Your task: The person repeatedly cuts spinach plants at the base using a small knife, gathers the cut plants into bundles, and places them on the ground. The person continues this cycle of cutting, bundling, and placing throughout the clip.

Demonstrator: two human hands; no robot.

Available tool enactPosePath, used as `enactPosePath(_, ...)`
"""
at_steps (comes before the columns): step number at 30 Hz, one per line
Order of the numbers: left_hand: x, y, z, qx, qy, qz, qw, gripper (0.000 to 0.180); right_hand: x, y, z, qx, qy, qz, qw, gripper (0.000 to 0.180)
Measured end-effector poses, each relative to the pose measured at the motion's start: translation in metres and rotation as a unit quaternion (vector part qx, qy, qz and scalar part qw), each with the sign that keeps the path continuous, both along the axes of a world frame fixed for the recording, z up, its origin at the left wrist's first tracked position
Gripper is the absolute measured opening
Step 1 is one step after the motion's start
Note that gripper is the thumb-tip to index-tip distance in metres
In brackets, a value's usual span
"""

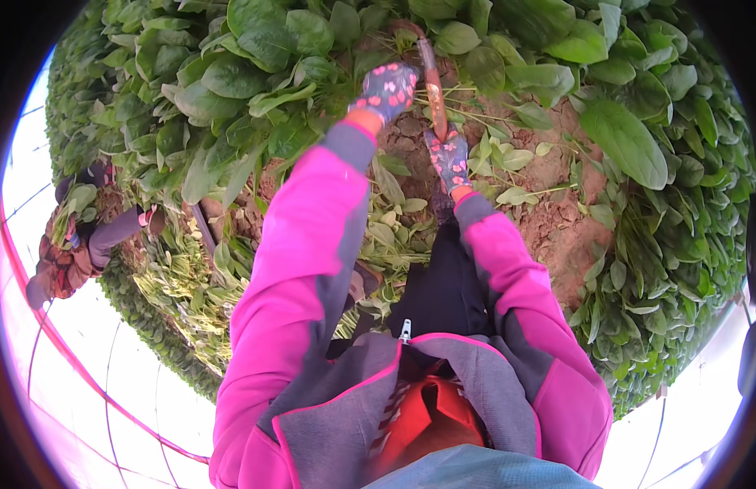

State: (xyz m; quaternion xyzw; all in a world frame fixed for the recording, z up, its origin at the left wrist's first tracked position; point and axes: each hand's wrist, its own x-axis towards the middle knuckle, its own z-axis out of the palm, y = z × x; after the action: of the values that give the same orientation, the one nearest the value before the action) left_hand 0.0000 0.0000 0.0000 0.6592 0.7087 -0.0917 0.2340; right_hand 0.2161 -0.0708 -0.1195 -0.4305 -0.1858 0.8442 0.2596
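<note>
My right hand, in a dark flowered glove, is closed round the lower end of a sickle. The sickle's rusty brown shaft points away from me, and its curved end reaches in among the leaves. Just left of it, my left hand, in a matching glove, is closed at the base of the leafy green plants, which look like spinach. Stems and leaves spread from around its fingers; the fingertips themselves are partly hidden.
Dense spinach stands ahead and along the right. Bare brown soil lies beside my right hand, with loose leaves scattered near my legs. At the left another person crouches, holding greens. Cut plants lie nearby.
</note>
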Motion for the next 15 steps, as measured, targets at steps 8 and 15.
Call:
enactPosePath(8,-0.078,0.034,-0.091,0.112,0.25,0.056,0.96,0.028,-0.004,-0.019,0.037,0.118,-0.209,0.053,0.969,0.017)
enactPosePath(15,-0.092,0.016,-0.03,0.015,0.327,0.011,0.945,0.022,-0.017,-0.03,0.042,-0.118,0.006,-0.094,0.989,0.014)
